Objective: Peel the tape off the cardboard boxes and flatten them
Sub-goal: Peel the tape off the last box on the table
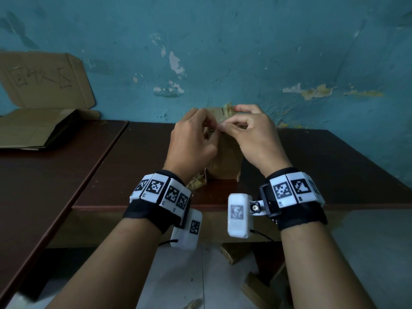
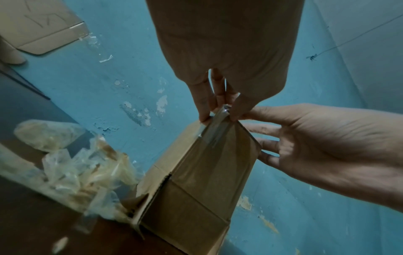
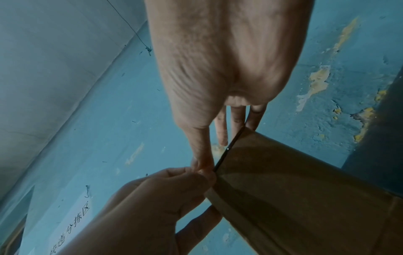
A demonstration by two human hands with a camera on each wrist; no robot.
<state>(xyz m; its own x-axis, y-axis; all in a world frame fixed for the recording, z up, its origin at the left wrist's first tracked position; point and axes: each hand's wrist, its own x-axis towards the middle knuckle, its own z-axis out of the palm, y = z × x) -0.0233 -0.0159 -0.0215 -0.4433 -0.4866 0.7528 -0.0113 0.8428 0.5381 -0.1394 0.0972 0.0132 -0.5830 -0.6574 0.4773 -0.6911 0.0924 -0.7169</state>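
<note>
Cardboard box (image 2: 196,181) upright on the table (image 1: 334,166), long axis vertical, directly below both sets of fingertips. Left hand (image 2: 222,60) pinched on the tape (image 2: 214,131) at the top corner, thumb and fingers closed on its lifted end. Right hand (image 2: 316,146) just beside, curled onto the top edge, steadying. Strip running downward from the pinch; probably a peel along that line, left hand nearer.

Both hands crowd the top of the upright cardboard box (image 1: 225,161) at centre frame. Crumpled tape (image 2: 87,176) lies at its lower left, seemingly touching. Folded cardboard (image 1: 38,128) blocks the upper left. The dark table (image 1: 334,170) lies open at right.
</note>
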